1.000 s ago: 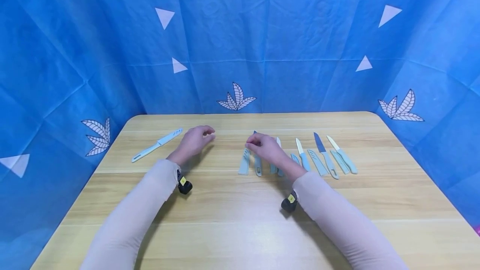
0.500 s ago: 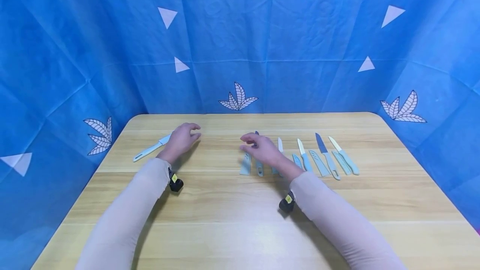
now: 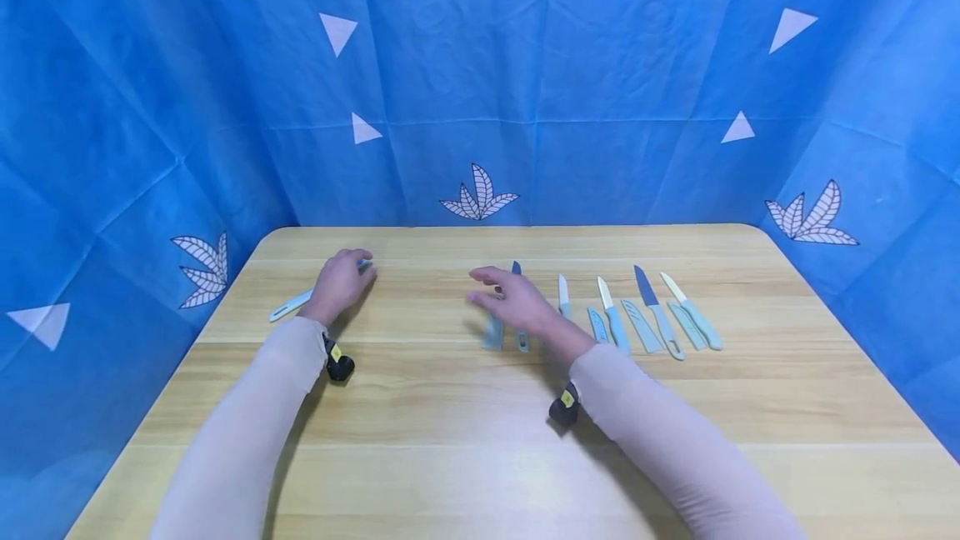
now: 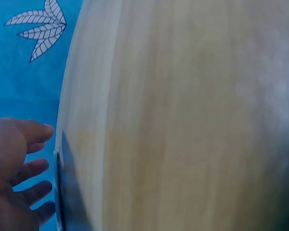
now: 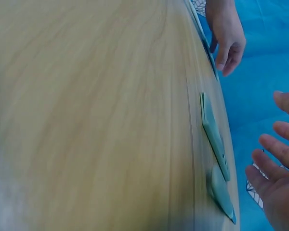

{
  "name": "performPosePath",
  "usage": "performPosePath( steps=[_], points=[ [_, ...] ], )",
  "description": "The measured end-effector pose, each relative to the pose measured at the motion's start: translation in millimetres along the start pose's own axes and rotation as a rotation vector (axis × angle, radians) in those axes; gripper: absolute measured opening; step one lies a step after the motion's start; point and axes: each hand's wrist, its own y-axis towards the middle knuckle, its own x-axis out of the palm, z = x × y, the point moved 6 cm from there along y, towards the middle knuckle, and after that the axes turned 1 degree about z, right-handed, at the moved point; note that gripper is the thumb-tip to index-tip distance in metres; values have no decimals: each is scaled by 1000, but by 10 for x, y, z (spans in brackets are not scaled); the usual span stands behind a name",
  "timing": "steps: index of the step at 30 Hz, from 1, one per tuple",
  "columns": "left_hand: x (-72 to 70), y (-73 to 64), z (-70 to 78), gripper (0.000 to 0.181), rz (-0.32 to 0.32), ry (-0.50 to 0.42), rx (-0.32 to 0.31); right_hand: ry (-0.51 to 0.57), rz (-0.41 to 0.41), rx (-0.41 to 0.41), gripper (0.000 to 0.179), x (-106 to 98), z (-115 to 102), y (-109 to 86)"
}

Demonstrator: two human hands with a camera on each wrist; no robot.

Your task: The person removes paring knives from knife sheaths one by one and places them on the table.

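My left hand (image 3: 341, 283) hovers over the sheathed knife with a pale blue handle (image 3: 291, 305) at the table's left, hiding much of it. In the left wrist view its fingers are loosely bent and hold nothing. My right hand (image 3: 517, 302) has its fingers apart, as the right wrist view shows, and nothing in them. It overlaps a pale blue knife sheath (image 3: 492, 336) and a knife with a dark blue blade (image 3: 517, 267). In the right wrist view a sheath (image 5: 214, 137) lies close by this hand.
Right of my right hand lie several knives and sheaths in a row: a small knife (image 3: 563, 290), a light-bladed knife (image 3: 615, 323), a dark-bladed knife (image 3: 660, 315), and another light-bladed knife (image 3: 697, 319). A blue patterned cloth (image 3: 420, 65) hangs behind the wooden table (image 3: 450, 440).
My left hand has moved left, from beside the sheathed knife to over it. My right hand has shifted slightly left, and its fingers have spread from nearly touching.
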Motion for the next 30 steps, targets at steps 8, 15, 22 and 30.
performPosePath(
  steps=[8, 15, 22, 30],
  points=[
    [-33, -20, -104, 43, -14, 55, -73, -25, -24, -22, 55, 73, -64, 39],
    [-50, -23, -138, 34, -52, 90, -120, -1, -25, -38, 54, 97, -118, 93],
    [-108, -47, -161, 30, -61, 77, -170, 32, -29, -36, 54, 137, -144, 126],
    [-139, -46, -182, 27, -138, -5, -218, 53, -45, -23, 53, 198, -160, 158]
  ],
)
